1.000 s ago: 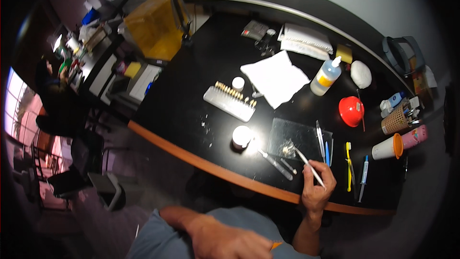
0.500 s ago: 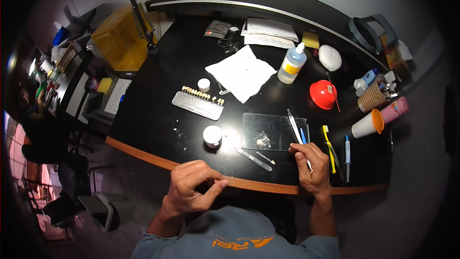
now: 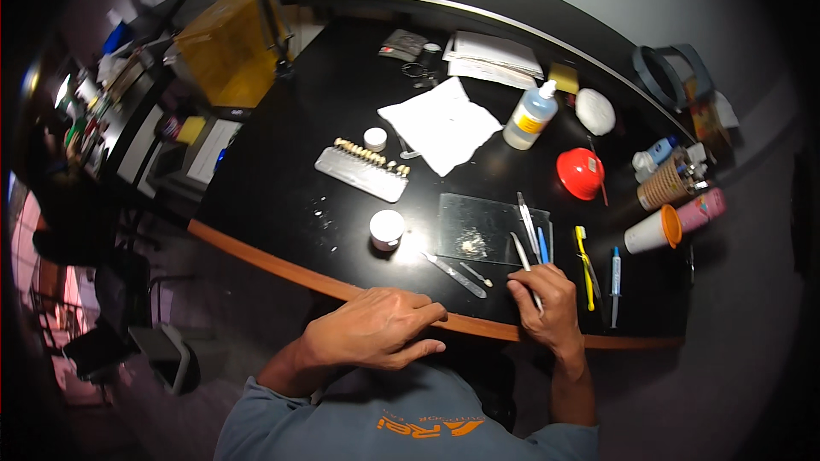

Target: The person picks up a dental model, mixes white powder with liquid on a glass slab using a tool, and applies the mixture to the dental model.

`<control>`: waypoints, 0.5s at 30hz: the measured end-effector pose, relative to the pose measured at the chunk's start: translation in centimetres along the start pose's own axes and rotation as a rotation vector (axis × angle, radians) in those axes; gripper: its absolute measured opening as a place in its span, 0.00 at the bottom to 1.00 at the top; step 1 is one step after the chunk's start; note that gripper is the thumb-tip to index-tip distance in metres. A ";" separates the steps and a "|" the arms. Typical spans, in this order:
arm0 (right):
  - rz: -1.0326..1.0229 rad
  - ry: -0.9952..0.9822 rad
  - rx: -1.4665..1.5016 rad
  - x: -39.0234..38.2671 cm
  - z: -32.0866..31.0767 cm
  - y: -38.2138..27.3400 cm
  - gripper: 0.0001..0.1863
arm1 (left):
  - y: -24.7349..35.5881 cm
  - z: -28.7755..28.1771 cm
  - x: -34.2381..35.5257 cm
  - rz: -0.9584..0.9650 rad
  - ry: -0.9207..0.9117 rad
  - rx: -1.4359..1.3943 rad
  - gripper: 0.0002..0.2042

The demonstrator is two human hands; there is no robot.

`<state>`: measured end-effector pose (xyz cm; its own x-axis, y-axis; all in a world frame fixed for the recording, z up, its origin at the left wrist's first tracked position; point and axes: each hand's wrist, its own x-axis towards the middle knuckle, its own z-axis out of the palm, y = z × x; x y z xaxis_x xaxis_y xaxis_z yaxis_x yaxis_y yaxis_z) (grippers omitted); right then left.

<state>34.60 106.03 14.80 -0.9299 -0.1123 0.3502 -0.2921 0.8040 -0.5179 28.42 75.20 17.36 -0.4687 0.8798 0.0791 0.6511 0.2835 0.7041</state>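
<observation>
My right hand (image 3: 547, 303) pinches a slim white-handled tool (image 3: 524, 258), its thin dark tip pointing away from me over the glass plate's near right part. The glass plate (image 3: 453, 213) carries a small pile of pale crumbs (image 3: 471, 243). Metal tweezers (image 3: 526, 220) and a blue stick (image 3: 541, 243) lie at its right side. Empty, with fingers stretched and thumb apart, my left hand (image 3: 371, 329) rests by the table's wooden front edge. Between the hands lie a scalpel-like tool (image 3: 457, 277) and a small stick with a pale tooth-like tip (image 3: 478, 274).
A white-lidded jar (image 3: 387, 229) and a tooth shade guide (image 3: 363, 172) stand left of the plate. Beyond are a white cloth (image 3: 444, 128), a squeeze bottle (image 3: 530, 117) and a red bowl (image 3: 579, 173). Rightward lie a yellow toothbrush (image 3: 585, 266), a syringe (image 3: 616, 282) and a white cup (image 3: 647, 234).
My right hand has taken up the white-handled tool, while the tweezers stay on the plate. My left hand has opened from a thumb-and-finger pinch and moved right. The whole view has shifted slightly.
</observation>
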 end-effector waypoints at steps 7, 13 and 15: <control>-0.220 0.007 -0.010 3.0 -2.2 1.5 0.15 | -0.8 -2.5 -2.0 -0.126 0.197 -0.003 0.13; 0.013 -0.009 -0.154 3.6 -3.1 3.0 0.15 | -1.4 -3.2 -3.2 -0.272 0.422 0.002 0.07; 0.075 0.038 -0.102 2.6 -2.4 3.5 0.14 | -1.8 -3.1 -2.9 -0.279 0.466 -0.041 0.07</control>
<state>31.64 109.94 15.77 -0.9386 -0.0289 0.3439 -0.1961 0.8646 -0.4626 26.69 70.97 18.06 -0.8415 0.5084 0.1831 0.4445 0.4586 0.7695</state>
